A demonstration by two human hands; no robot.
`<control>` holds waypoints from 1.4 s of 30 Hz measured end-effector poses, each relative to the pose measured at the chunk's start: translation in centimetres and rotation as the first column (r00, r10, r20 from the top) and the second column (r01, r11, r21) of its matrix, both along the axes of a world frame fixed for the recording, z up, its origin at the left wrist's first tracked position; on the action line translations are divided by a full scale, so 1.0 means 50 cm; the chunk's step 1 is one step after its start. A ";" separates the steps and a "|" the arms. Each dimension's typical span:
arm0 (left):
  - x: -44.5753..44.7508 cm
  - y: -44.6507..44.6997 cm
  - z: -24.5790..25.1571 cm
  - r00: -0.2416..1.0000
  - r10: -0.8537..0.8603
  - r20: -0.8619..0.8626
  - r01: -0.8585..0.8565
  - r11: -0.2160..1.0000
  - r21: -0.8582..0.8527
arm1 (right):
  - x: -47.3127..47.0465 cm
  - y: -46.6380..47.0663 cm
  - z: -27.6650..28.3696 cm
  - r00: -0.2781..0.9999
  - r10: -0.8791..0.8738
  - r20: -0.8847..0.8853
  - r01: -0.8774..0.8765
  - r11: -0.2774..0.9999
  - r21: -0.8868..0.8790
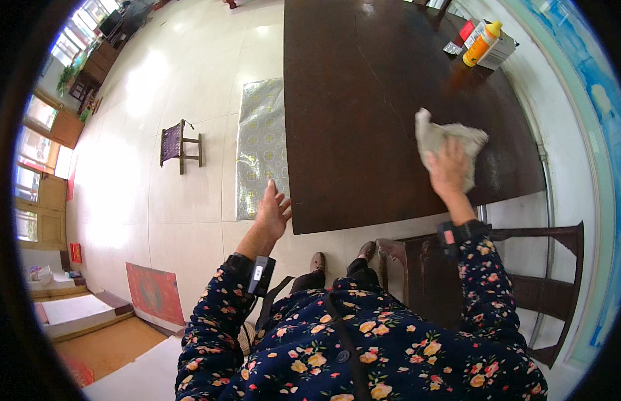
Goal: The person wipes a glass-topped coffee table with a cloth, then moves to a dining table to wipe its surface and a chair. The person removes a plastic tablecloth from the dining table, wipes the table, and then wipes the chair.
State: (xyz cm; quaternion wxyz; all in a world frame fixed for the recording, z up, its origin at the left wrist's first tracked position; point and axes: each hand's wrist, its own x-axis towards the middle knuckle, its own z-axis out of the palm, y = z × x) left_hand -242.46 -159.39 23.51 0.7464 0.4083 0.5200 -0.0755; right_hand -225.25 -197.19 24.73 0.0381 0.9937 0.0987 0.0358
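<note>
My right hand (450, 168) presses a pale grey cloth (463, 135) against the dark brown wooden table (355, 130), near its right side. The cloth is bunched, and one corner sticks up beyond my fingers. It looks slightly blurred. Beside the table's near left corner is my left hand (273, 213), holding nothing. Its thumb points up and its fingers are loosely curled; I cannot tell whether they touch the table edge.
A yellow-capped orange bottle (482, 44), a cardboard box (501, 49) and a blister pack (452, 48) stand at the table's far right. A wooden chair (435, 275) is close by my right leg. Left are a patterned sheet (260, 145) and a folding stool (181, 145).
</note>
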 end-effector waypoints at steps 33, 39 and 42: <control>0.264 -0.304 0.429 0.233 0.338 0.912 0.495 0.766 -0.410 | 0.053 -0.209 -0.065 0.974 0.071 0.216 -0.099 0.987 0.125; 0.284 -0.363 0.516 0.100 0.384 0.918 0.558 0.743 -0.371 | -0.106 -0.097 0.172 0.922 0.018 0.387 -0.266 0.756 0.598; 0.289 -0.434 0.592 0.124 0.318 0.940 0.471 0.815 -0.338 | -0.299 -0.025 0.333 0.938 0.067 0.339 -0.305 0.623 0.720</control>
